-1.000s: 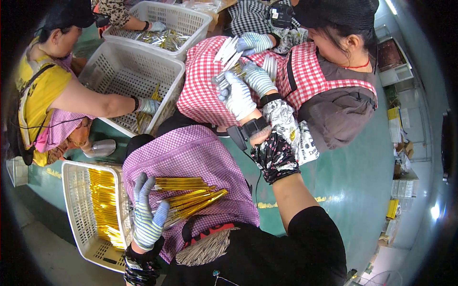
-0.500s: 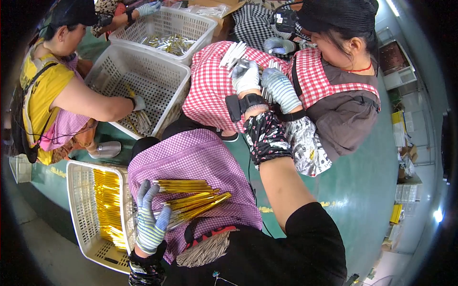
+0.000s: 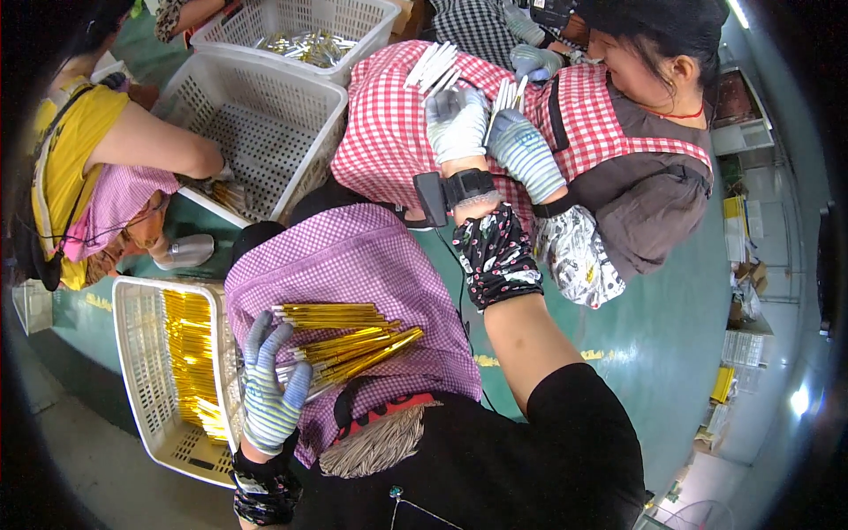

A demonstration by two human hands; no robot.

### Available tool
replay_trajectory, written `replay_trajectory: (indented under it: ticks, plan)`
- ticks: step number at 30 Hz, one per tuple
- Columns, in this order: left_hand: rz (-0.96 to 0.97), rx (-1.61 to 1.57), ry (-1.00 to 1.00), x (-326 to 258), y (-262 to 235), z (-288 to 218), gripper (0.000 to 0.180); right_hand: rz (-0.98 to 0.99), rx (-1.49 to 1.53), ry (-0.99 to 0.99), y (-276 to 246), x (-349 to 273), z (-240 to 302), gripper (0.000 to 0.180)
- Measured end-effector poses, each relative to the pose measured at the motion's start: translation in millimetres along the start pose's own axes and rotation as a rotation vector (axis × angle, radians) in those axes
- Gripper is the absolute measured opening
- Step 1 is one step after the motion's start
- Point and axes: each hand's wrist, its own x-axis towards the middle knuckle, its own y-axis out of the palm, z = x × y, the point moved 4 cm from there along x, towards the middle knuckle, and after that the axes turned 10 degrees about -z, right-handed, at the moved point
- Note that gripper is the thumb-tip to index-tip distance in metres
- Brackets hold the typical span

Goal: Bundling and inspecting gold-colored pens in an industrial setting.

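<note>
My left hand (image 3: pixel 269 397), in a striped knit glove, has its fingers spread beside the pale ends of several gold-wrapped sticks (image 3: pixel 349 344). Those sticks lie in loose bundles across the purple checked apron (image 3: pixel 344 256) on my lap. Stretched out ahead, my right hand (image 3: pixel 457 125) wears a pale glove and is curled closed over a co-worker's red checked lap. Its fingertips are partly hidden, and what they hold does not show. Just beyond it lies a fan of white sticks (image 3: pixel 433 67). The co-worker's gloved hand (image 3: pixel 523 152) is next to mine, with more white sticks (image 3: pixel 505 99) at its fingers.
A white basket (image 3: pixel 132 380) of gold sticks stands left of my lap. Farther off, a second basket (image 3: pixel 331 115) holds some sticks at its near side, where a person in yellow reaches in. Behind it, another basket (image 3: pixel 380 35) contains loose gold and white sticks. A dark cable (image 3: pixel 461 305) hangs beside my lap.
The view has shifted slightly. My right hand has curled more and turned near the white sticks, and the co-worker's sticks now stand up more visibly. My left hand keeps its spread pose.
</note>
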Motion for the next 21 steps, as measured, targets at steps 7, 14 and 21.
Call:
replay_trajectory:
  ticks: [7, 14, 21]
  plan:
    - [0.230, 0.222, 0.347, -11, 13, -1, 0.028, 0.761, -0.813, -0.461, 43, -121, -25, 0.022]
    - [0.320, 0.499, 0.470, -35, 35, 17, 0.029, 1.420, -1.464, -1.104, 19, -211, -81, 0.028]
    - [0.331, 0.565, 0.508, -32, 36, 15, 0.030, 1.785, -1.493, -0.875, -20, -273, -99, 0.028]
